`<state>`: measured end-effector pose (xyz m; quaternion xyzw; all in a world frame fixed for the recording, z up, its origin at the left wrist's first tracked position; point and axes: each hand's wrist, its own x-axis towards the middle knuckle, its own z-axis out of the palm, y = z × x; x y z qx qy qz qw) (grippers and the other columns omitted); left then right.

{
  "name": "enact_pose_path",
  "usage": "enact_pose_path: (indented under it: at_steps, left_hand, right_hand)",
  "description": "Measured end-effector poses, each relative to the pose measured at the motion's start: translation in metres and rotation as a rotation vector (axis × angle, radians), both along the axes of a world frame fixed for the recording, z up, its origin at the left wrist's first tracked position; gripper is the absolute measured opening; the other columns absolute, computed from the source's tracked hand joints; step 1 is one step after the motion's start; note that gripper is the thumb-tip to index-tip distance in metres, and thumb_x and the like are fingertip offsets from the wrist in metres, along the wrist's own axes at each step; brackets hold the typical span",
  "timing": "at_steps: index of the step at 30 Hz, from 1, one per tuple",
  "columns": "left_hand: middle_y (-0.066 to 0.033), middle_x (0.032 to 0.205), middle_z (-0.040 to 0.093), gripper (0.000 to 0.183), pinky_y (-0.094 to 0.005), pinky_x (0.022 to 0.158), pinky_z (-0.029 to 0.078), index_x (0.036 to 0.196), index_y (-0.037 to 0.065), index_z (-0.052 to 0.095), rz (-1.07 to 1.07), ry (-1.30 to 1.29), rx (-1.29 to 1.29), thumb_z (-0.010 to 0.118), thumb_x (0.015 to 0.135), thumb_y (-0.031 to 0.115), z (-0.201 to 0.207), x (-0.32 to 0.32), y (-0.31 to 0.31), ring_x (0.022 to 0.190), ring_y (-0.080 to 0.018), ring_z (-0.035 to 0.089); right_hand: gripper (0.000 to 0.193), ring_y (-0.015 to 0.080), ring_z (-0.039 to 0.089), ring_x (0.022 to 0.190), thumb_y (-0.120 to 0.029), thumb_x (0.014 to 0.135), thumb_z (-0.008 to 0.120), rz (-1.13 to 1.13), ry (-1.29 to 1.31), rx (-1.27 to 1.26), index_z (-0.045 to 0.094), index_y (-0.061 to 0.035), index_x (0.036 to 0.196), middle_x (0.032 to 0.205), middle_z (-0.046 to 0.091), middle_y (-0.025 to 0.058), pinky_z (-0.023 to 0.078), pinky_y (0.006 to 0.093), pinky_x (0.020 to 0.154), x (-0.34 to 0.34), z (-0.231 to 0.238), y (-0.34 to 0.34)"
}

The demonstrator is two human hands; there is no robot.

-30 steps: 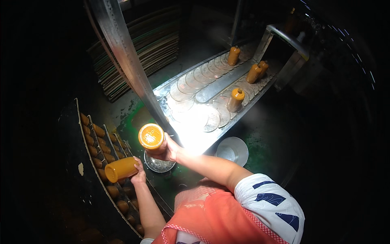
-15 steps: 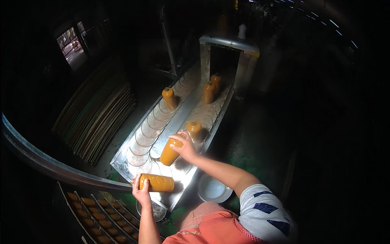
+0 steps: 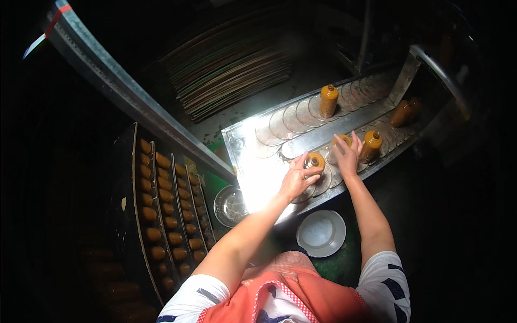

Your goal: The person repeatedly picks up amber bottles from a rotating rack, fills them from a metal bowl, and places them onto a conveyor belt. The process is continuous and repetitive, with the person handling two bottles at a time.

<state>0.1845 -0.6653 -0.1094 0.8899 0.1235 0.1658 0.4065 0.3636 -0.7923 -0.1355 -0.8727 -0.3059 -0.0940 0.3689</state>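
Observation:
On the near lane of the plate conveyor point(image 3: 301, 116), my left hand point(image 3: 295, 182) has its thumb and fingers round the upper part of a glossy orange-brown bottle point(image 3: 315, 160). That bottle stands upright. To its right, my right hand point(image 3: 348, 160) reaches over a second orange-brown bottle point(image 3: 341, 140), fingers on both sides of its top; the hand covers much of it. Just beyond the right hand stands another brown bottle point(image 3: 372, 144), upright. A further bottle point(image 3: 329, 101) is on the far lane.
A metal arch point(image 3: 439, 70) spans the conveyor's right end, with dim bottles point(image 3: 403, 113) before it. At left, a rack point(image 3: 141, 226) holds rows of brown bottles. Two round basins point(image 3: 322, 233) point(image 3: 230, 206) sit below the near edge. Stacked boards point(image 3: 231, 75) lie behind; a metal beam point(image 3: 129, 102) crosses upper left.
The view has swung left. My left hand has brought its bottle from lying sideways to upright on the conveyor. The right hand's bottle, tilted before, is now among the near-lane bottles.

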Motion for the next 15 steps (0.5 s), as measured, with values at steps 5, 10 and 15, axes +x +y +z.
enact_pose_path:
  at_steps: [5,10,15]
  left_hand:
    - [-0.0123,0.122,0.066,0.027,-0.0358,0.093,0.051,0.112,0.011,0.073,0.143,-0.224,-0.273,0.072,0.085,0.013,0.071,-0.243,-0.003,0.109,-0.0272,0.064]
    - [-0.0104,0.115,0.067,0.024,-0.0296,0.084,0.052,0.111,0.005,0.071,0.738,-0.385,-0.144,0.068,0.087,0.004,0.143,-0.555,-0.042,0.102,-0.0187,0.065]
    - [-0.0105,0.122,0.062,0.024,-0.0292,0.089,0.051,0.109,0.003,0.069,1.562,-0.617,0.208,0.066,0.086,-0.002,0.245,-0.849,-0.091,0.107,-0.0178,0.061]
  right_hand:
    - [0.029,0.0259,0.052,0.119,0.008,0.088,0.054,0.342,0.138,0.440,0.068,-0.0004,0.113,0.132,0.050,0.0136,0.043,0.0348,0.100,-0.165,0.053,0.020]
    - [0.032,0.0251,0.056,0.116,0.011,0.082,0.061,1.099,0.503,0.410,0.070,-0.0027,0.109,0.124,0.055,0.0136,0.049,0.0279,0.090,-0.483,0.104,0.089]
    - [0.045,0.0311,0.054,0.121,-0.002,0.077,0.072,1.724,0.452,0.273,0.068,-0.0077,0.121,0.135,0.052,0.0155,0.044,0.0384,0.101,-0.779,0.200,0.150]
